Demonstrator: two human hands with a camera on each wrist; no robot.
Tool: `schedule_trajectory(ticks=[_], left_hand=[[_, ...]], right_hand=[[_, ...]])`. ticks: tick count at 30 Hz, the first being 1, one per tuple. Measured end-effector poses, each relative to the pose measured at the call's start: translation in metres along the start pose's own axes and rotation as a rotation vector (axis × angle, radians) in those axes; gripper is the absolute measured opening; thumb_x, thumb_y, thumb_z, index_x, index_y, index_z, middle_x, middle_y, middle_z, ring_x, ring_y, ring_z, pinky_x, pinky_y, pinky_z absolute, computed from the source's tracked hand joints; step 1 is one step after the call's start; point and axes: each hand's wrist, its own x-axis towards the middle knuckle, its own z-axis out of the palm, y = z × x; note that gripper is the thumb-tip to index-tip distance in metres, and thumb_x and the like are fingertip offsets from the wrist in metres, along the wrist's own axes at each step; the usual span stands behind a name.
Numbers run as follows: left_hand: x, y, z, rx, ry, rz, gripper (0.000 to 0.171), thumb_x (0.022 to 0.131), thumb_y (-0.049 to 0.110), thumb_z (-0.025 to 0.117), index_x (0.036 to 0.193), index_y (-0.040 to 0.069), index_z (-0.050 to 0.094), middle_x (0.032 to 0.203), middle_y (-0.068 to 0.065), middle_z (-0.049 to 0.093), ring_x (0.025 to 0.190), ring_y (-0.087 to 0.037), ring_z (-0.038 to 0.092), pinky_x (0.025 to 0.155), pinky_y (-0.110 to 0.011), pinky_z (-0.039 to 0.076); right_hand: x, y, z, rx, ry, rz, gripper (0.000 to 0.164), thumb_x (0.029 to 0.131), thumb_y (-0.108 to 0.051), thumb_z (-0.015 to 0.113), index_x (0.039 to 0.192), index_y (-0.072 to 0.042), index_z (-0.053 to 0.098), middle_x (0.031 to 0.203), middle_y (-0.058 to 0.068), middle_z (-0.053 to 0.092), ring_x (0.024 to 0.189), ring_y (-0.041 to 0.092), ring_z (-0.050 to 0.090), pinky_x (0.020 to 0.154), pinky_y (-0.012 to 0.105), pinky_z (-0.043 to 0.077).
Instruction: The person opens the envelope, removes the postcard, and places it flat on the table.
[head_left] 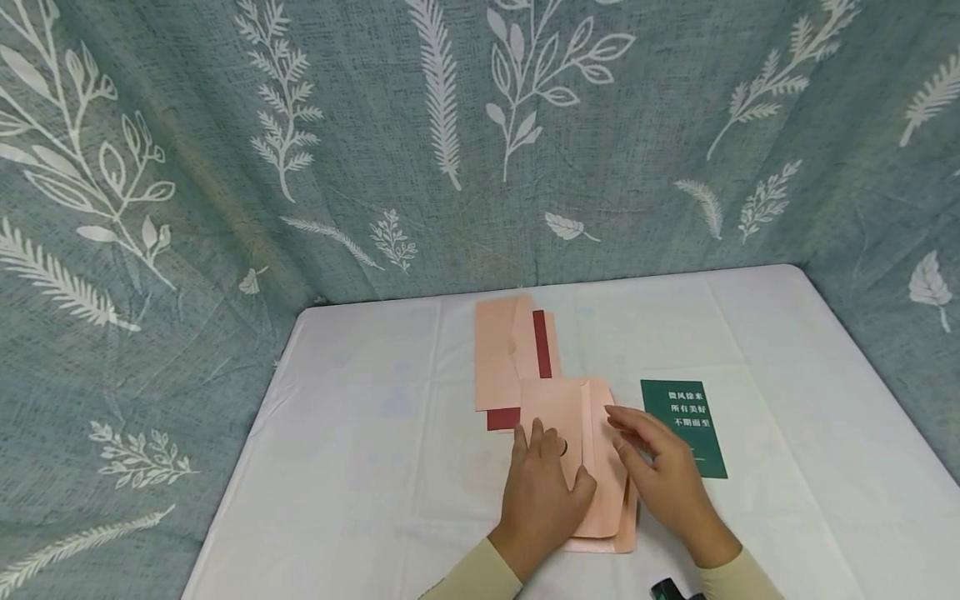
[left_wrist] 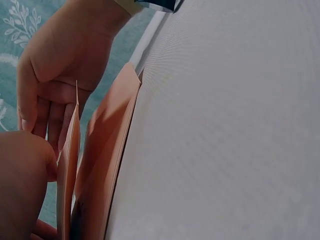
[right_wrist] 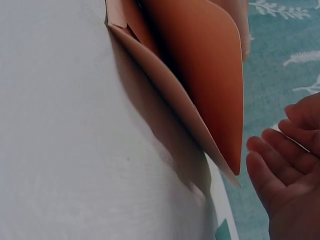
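A pink envelope (head_left: 553,400) with a long flap along its right side lies on the white table, over another pink envelope (head_left: 624,537). My left hand (head_left: 542,483) rests on the upper envelope, fingers spread towards its left edge and thumb near the flap's fold line. Part of a dark round mark shows beside the index finger. At the flap's right edge hovers my right hand (head_left: 663,475), fingers loosely bent; in the right wrist view these fingers (right_wrist: 272,175) are apart from the envelope (right_wrist: 215,75). The left wrist view shows the envelope's layers (left_wrist: 107,135) standing apart. The left fingertips are hidden there.
Behind lie more pink envelopes (head_left: 495,350) with dark red pieces (head_left: 501,419) showing. A dark green card (head_left: 684,417) with white characters lies to the right. A black object (head_left: 666,590) shows at the front edge. A leaf-patterned curtain (head_left: 450,225) surrounds the table.
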Motion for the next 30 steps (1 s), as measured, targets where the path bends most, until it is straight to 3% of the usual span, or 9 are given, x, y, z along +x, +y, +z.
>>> schedule_trajectory(ticks=[5,11,14,18,23,30], left_hand=[[-0.0007,-0.0009,0.0012,0.011,0.010,0.011,0.029,0.087,0.025,0.074,0.104,0.002,0.067,0.126,-0.027,0.072,0.134,-0.057,0.057,0.116,-0.058,0.042],[-0.0010,-0.0021,0.0008,0.013,0.007,0.018,0.031,0.087,0.024,0.074,0.107,0.000,0.069,0.123,-0.024,0.073,0.135,-0.052,0.058,0.118,-0.059,0.040],[-0.0009,-0.0027,-0.0004,0.011,-0.009,0.018,0.033,0.088,0.024,0.073,0.110,-0.001,0.070,0.121,-0.022,0.074,0.136,-0.049,0.059,0.119,-0.059,0.038],[-0.0007,-0.0035,-0.0028,-0.018,-0.047,-0.006,0.038,0.091,0.025,0.073,0.117,-0.003,0.070,0.121,-0.020,0.075,0.139,-0.047,0.057,0.120,-0.058,0.036],[-0.0006,-0.0048,-0.0048,-0.062,-0.087,-0.044,0.043,0.093,0.025,0.071,0.124,-0.005,0.069,0.124,-0.018,0.075,0.143,-0.047,0.053,0.121,-0.057,0.035],[-0.0002,-0.0058,-0.0056,-0.074,-0.086,-0.043,0.043,0.095,0.025,0.069,0.125,-0.006,0.069,0.126,-0.018,0.075,0.143,-0.046,0.054,0.120,-0.056,0.036]], right_hand=[[-0.0010,-0.0010,0.0015,0.053,-0.033,0.034,0.045,0.098,0.018,0.066,0.139,0.000,0.071,0.133,0.014,0.072,0.117,0.026,0.072,0.096,0.021,0.054],[-0.0034,0.0013,0.0023,-0.092,-0.157,-0.018,0.041,0.099,0.008,0.073,0.139,0.001,0.071,0.142,0.012,0.069,0.125,0.033,0.069,0.104,0.017,0.047],[-0.0057,0.0013,0.0028,-0.208,-0.256,-0.030,0.040,0.101,0.001,0.073,0.141,0.000,0.071,0.149,0.012,0.066,0.136,0.037,0.061,0.112,0.033,0.046],[-0.0084,0.0011,0.0027,-0.308,-0.385,-0.010,0.043,0.104,-0.006,0.071,0.147,-0.002,0.068,0.159,0.010,0.057,0.147,0.038,0.050,0.114,0.059,0.043],[-0.0099,0.0013,0.0028,-0.347,-0.497,0.026,0.048,0.107,-0.016,0.070,0.154,-0.006,0.063,0.166,0.006,0.049,0.156,0.038,0.037,0.116,0.063,0.039],[-0.0100,0.0024,0.0046,-0.374,-0.556,0.022,0.049,0.109,-0.022,0.068,0.155,-0.007,0.062,0.167,0.008,0.046,0.158,0.041,0.032,0.117,0.064,0.038]])
